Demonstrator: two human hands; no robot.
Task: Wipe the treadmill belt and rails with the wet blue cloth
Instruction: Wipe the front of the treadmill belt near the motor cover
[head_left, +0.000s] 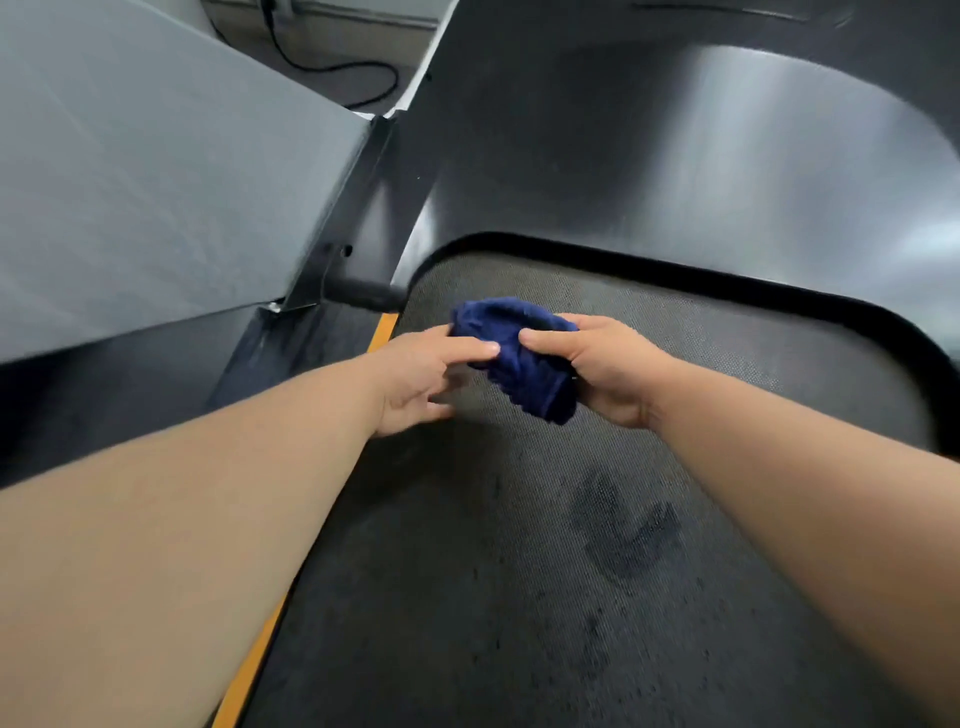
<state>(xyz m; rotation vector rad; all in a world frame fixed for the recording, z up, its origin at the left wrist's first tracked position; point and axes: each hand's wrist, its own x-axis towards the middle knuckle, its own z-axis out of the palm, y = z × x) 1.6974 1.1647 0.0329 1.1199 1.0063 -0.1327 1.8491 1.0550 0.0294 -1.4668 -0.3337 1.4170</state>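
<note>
A bunched dark blue cloth (519, 353) is held just above the front end of the dark textured treadmill belt (519, 597). My right hand (605, 369) grips its right side, thumb on top. My left hand (423, 374) pinches the cloth's left edge with thumb and forefinger, the other fingers loose beneath. Damp dark patches mark the belt nearer to me. A yellow-striped left rail (382, 332) runs beside the belt, mostly hidden by my left forearm.
The glossy black motor cover (675, 171) curves around the belt's front. A black upright post (343, 239) rises at the left, beside a grey panel (145, 171). A black cable (332, 67) lies on the floor at the back.
</note>
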